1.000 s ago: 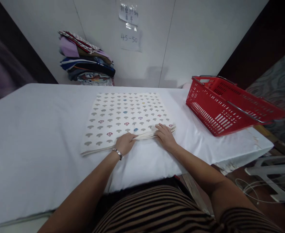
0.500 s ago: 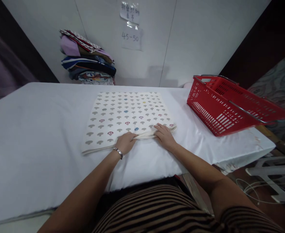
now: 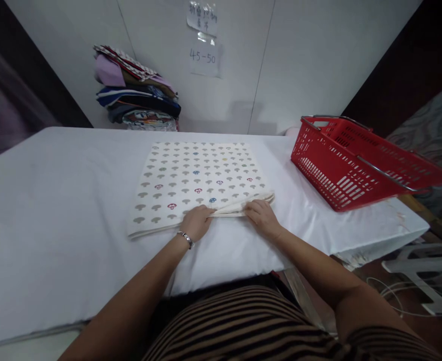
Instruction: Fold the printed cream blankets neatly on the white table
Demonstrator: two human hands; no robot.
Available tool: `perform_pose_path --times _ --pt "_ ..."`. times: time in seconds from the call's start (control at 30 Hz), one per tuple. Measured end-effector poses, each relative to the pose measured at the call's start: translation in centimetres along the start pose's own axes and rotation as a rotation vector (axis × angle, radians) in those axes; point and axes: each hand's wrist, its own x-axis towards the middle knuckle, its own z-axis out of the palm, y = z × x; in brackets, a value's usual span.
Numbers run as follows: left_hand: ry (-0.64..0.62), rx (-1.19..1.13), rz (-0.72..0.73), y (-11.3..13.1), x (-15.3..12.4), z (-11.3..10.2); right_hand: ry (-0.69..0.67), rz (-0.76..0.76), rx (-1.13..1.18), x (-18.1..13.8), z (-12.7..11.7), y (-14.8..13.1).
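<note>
A folded white cloth [image 3: 190, 180] printed with grey and a few coloured mushrooms lies flat on the white-covered table. Its layered near edge faces me. My left hand [image 3: 197, 223], with a silver bracelet at the wrist, grips that edge near its middle, the fingertips closed on the layers. Farther right along the same edge, my right hand [image 3: 263, 216] has its fingers curled over the cloth's layers, which are lifted a little and parted between the two hands. The thumb of the right hand is hidden.
A red plastic basket [image 3: 333, 165] with metal handles stands on the table's right side. Stacked folded fabrics [image 3: 140, 95] rise at the back left against the wall. Paper signs [image 3: 203, 52] hang on the wall. A white plastic stool [image 3: 424, 271] is on the floor at right.
My right hand has drawn slightly back and right, its fingers now curled over the cloth's edge instead of lying on top. The edge layers show more raised. My left hand stays nearly in place.
</note>
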Motion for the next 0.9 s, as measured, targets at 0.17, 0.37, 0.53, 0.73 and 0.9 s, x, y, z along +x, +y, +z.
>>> perform_pose_path --times 0.17,0.37,0.53,0.73,0.9 --pt "0.016 0.008 0.005 0.0 -0.1 0.2 -0.013 -0.015 0.046 -0.1 0.5 0.3" --pt "0.026 0.018 0.027 0.2 -0.3 0.1 -0.026 0.001 0.1 -0.1 0.9 0.5" --pt "0.038 0.028 0.045 0.2 -0.4 0.3 -0.071 0.022 0.089 0.1 0.9 0.2" --pt "0.063 0.039 0.058 0.1 -0.5 0.6 -0.177 0.028 0.061 0.2 1.4 0.1" --pt "0.095 0.051 0.088 0.0 -0.8 0.8 -0.156 0.006 0.111 0.0 1.5 0.2"
